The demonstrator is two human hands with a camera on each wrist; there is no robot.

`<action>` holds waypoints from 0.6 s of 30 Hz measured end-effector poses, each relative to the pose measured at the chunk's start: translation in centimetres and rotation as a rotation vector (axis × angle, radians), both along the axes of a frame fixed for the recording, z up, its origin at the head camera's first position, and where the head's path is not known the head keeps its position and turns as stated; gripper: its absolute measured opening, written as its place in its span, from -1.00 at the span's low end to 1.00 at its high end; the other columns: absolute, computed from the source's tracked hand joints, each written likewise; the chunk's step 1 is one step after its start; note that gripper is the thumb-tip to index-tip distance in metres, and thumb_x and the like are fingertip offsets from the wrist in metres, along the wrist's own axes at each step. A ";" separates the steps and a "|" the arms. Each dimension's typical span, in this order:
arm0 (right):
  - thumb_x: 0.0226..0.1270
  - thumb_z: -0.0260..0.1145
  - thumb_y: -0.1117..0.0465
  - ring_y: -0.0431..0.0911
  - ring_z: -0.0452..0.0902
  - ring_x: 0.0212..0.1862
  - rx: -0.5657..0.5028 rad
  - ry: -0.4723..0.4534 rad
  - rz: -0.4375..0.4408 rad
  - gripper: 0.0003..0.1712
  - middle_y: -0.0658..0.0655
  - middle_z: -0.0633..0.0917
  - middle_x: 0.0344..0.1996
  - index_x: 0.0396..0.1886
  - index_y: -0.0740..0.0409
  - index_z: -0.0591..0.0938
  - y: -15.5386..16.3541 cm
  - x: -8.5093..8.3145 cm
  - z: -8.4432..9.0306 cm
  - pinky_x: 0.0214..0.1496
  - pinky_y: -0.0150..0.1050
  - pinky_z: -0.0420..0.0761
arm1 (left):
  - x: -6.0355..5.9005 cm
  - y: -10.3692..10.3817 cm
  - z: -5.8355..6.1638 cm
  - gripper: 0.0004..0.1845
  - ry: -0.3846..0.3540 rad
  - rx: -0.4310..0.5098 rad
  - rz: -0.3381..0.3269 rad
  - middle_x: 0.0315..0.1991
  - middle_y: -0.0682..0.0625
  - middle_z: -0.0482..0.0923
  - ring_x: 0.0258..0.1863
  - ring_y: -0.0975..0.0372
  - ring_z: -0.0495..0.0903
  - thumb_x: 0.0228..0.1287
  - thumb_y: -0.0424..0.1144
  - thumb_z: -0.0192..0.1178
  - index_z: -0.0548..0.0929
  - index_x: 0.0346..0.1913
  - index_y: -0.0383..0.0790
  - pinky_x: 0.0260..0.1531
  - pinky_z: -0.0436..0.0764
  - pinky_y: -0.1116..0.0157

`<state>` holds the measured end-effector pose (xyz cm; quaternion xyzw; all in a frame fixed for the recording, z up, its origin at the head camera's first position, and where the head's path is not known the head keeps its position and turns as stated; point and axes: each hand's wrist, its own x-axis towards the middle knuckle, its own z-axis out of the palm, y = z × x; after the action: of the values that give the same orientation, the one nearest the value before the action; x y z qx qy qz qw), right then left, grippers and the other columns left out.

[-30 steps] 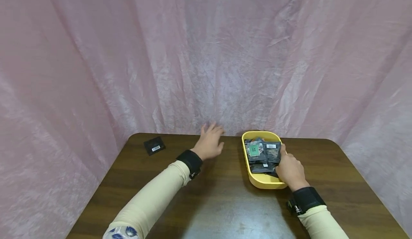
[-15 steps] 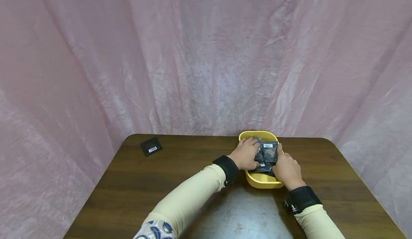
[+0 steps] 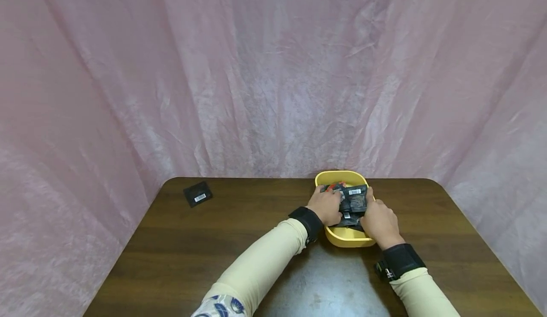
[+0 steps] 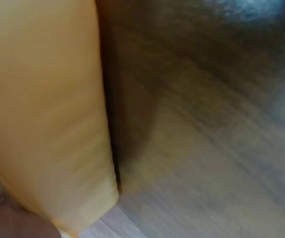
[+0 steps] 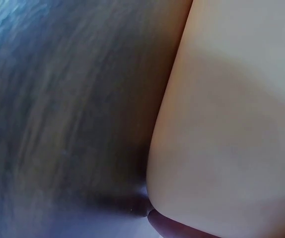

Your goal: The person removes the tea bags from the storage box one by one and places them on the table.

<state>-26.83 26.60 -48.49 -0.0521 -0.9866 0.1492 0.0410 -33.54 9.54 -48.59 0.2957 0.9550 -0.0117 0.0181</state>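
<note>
Yellow tray (image 3: 342,237) at 1 o'clock on brown desk (image 3: 213,255), left hand (image 3: 326,206) and right hand (image 3: 378,221) on dark packets (image 3: 353,202) inside, grip of both too hidden to tell, one black packet (image 3: 197,194) far off at 10 o'clock

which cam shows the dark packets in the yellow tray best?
Head view. It looks down into the yellow tray and shows the dark packets piled inside, with the left hand and right hand on them. Both wrist views show only the tray's blurred outer wall against the table, no packets.
</note>
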 end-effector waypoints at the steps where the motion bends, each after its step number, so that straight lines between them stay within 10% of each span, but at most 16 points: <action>1: 0.20 0.40 0.26 0.39 0.71 -0.21 0.001 0.004 0.002 0.11 0.56 0.68 -0.04 0.67 0.45 0.08 0.0 0.0 0.0 -0.20 0.28 0.67 | 0.1 0.0 0.0 -0.33 0.007 0.002 0.001 0.37 0.08 0.63 0.36 0.27 0.63 0.45 0.18 0.27 0.50 0.50 -0.02 0.67 0.18 0.15; 10: 0.21 0.37 0.27 0.41 0.71 -0.21 -0.004 0.005 0.017 0.11 0.57 0.68 -0.04 0.68 0.44 0.06 -0.2 -0.1 0.0 -0.21 0.30 0.67 | 0.1 -0.8 -0.3 -0.36 0.030 0.099 -0.049 0.30 0.03 0.69 0.34 0.20 0.64 0.60 0.31 0.01 0.62 0.37 -0.08 0.64 0.27 0.08; 18: 0.18 0.37 0.27 0.44 0.71 -0.19 -0.009 0.006 0.006 0.11 0.58 0.67 -0.05 0.68 0.44 0.07 -0.3 0.0 0.0 -0.20 0.31 0.66 | 0.2 -1.3 -0.5 -0.58 0.011 0.177 -0.065 0.28 0.05 0.72 0.30 0.25 0.68 0.63 -0.15 -0.01 0.58 0.40 -0.11 0.62 0.27 0.08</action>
<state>-26.83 26.26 -48.48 -0.0491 -0.9859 0.1541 0.0431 -33.39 8.23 -49.11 0.3271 0.9423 0.0703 -0.0138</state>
